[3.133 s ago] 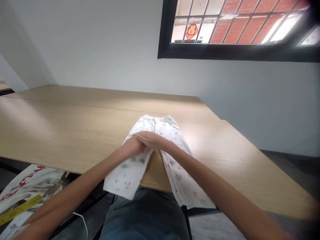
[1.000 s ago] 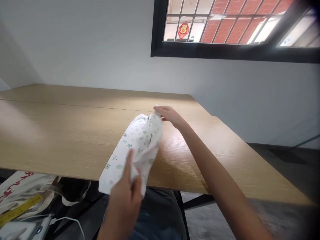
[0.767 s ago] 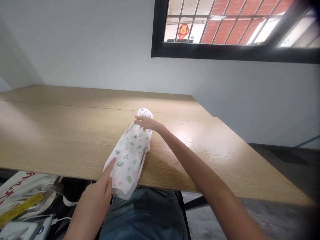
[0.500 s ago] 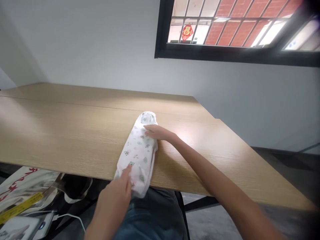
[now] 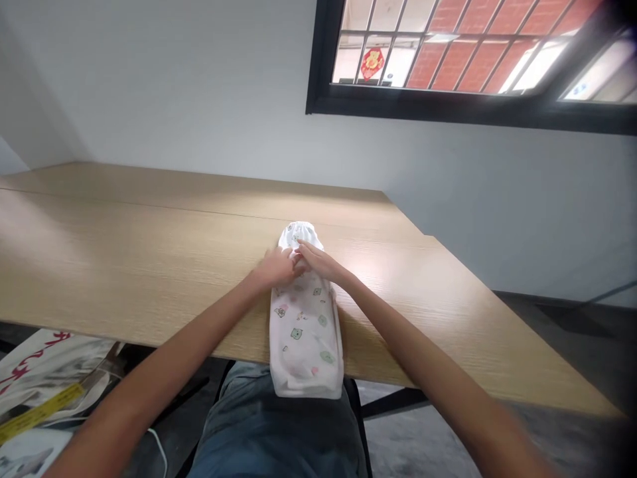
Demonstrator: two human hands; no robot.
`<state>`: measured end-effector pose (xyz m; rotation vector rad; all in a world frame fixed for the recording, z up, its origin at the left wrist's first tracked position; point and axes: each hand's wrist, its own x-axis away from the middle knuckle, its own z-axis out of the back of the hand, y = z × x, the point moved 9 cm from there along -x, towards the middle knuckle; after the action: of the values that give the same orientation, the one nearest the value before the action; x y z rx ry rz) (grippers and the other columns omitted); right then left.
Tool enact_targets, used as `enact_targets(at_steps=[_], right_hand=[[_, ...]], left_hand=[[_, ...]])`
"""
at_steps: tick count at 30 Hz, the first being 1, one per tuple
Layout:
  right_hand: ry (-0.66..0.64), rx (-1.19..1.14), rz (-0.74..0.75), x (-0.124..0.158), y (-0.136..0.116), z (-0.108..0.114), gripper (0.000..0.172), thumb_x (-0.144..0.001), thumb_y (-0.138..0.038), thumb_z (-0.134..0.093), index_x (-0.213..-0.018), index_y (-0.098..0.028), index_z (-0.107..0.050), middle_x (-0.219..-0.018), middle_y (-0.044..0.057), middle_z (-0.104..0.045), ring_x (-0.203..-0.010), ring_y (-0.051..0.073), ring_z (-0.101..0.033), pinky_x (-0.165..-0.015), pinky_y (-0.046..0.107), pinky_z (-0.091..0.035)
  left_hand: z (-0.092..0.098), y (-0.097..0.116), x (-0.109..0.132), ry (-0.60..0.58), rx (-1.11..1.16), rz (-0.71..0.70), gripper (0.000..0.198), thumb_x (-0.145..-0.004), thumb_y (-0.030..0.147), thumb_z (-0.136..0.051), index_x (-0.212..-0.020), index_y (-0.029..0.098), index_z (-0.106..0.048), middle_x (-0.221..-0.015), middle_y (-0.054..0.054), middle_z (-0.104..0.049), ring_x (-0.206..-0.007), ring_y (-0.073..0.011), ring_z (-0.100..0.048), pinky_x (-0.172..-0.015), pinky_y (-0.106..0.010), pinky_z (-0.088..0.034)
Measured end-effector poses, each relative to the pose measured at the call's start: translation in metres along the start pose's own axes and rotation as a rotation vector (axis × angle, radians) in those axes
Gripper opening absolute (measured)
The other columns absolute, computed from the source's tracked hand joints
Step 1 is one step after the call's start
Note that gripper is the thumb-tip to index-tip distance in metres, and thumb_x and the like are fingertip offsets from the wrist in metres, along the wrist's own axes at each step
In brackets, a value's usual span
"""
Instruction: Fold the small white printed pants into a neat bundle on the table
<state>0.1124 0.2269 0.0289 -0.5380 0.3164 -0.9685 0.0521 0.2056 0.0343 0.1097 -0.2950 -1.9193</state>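
Observation:
A folded white cloth garment [image 5: 306, 332], printed with small green and pink figures, lies lengthwise on the table. Its far end is gathered and ruffled, while its near end hangs over the front edge above my lap. My left hand [image 5: 279, 267] rests on the upper part from the left side, fingers apart and slightly blurred. From the right, my right hand [image 5: 319, 261] lies on the same part with its fingers stretched out. The fingertips of both hands meet or nearly meet just below the gathered end.
The light wooden table [image 5: 149, 259] runs along a grey wall [image 5: 199, 86] under a dark-framed window [image 5: 428, 106]. Below its front edge at left are a white bag with red lettering [image 5: 44, 358], a yellow strip [image 5: 42, 413] and a white cable [image 5: 160, 451].
My left hand has moved from the garment's near end up to its far part, beside my right hand. The garment has swung from slanted to nearly straight, its near end shifting right.

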Motion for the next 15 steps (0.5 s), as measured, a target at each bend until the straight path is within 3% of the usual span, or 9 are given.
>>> enact_targets(at_steps=[3,5,8,10,12,15], right_hand=[[-0.024,0.091,0.034,-0.020,0.006,-0.006,0.056,-0.095,-0.039,-0.009,-0.119,-0.008,-0.049,-0.124,0.013,-0.047,-0.113,0.020,-0.045,-0.096,0.035,-0.037],[-0.034,0.176,0.066,-0.033,0.008,-0.013,0.043,-0.094,-0.032,-0.022,-0.115,-0.008,-0.051,-0.122,0.012,-0.049,-0.116,0.021,-0.043,-0.101,0.035,-0.031],[0.035,0.300,0.042,-0.051,0.013,-0.017,0.048,-0.091,-0.028,-0.030,-0.132,-0.003,-0.035,-0.140,0.016,-0.027,-0.131,0.025,-0.020,-0.108,0.041,-0.013],[0.061,0.352,0.005,-0.061,0.015,-0.019,0.053,-0.092,-0.029,-0.026,-0.137,-0.001,-0.026,-0.143,0.017,-0.018,-0.132,0.027,-0.014,-0.107,0.044,-0.011],[0.050,0.384,-0.010,-0.064,0.015,-0.020,0.053,-0.093,-0.029,-0.023,-0.138,-0.001,-0.024,-0.143,0.018,-0.016,-0.132,0.028,-0.015,-0.107,0.045,-0.013],[-0.020,0.404,0.017,-0.051,0.005,-0.022,0.054,-0.093,-0.033,-0.024,-0.133,0.002,-0.031,-0.140,0.020,-0.023,-0.130,0.029,-0.021,-0.105,0.044,-0.020]], left_hand=[[-0.025,0.018,0.006,0.040,-0.057,-0.068,0.055,-0.087,0.045,-0.019,-0.135,0.018,-0.018,-0.139,-0.010,-0.014,-0.133,-0.0233,-0.006,-0.114,-0.052,-0.001],[-0.043,0.035,0.037,0.051,-0.074,-0.117,0.059,-0.085,0.048,-0.011,-0.136,0.018,-0.014,-0.140,-0.009,-0.007,-0.133,-0.0223,-0.001,-0.115,-0.050,0.000],[-0.063,0.061,0.097,0.108,-0.114,-0.215,0.066,-0.082,0.058,-0.014,-0.136,0.020,-0.013,-0.141,-0.008,-0.004,-0.133,-0.0246,-0.004,-0.114,-0.049,-0.018],[-0.062,0.079,0.136,0.299,-0.221,-0.313,0.082,-0.076,0.069,-0.024,-0.136,0.014,-0.015,-0.140,-0.013,-0.007,-0.131,-0.0312,-0.013,-0.106,-0.048,-0.035],[-0.062,0.087,0.163,0.448,-0.326,-0.349,0.094,-0.070,0.075,-0.038,-0.135,0.009,-0.018,-0.138,-0.017,-0.011,-0.128,-0.0350,-0.019,-0.098,-0.045,-0.044],[-0.064,0.086,0.175,0.551,-0.417,-0.334,0.073,-0.076,0.049,-0.053,-0.134,0.014,-0.025,-0.138,-0.012,-0.017,-0.128,-0.0311,-0.023,-0.098,-0.038,-0.046]])
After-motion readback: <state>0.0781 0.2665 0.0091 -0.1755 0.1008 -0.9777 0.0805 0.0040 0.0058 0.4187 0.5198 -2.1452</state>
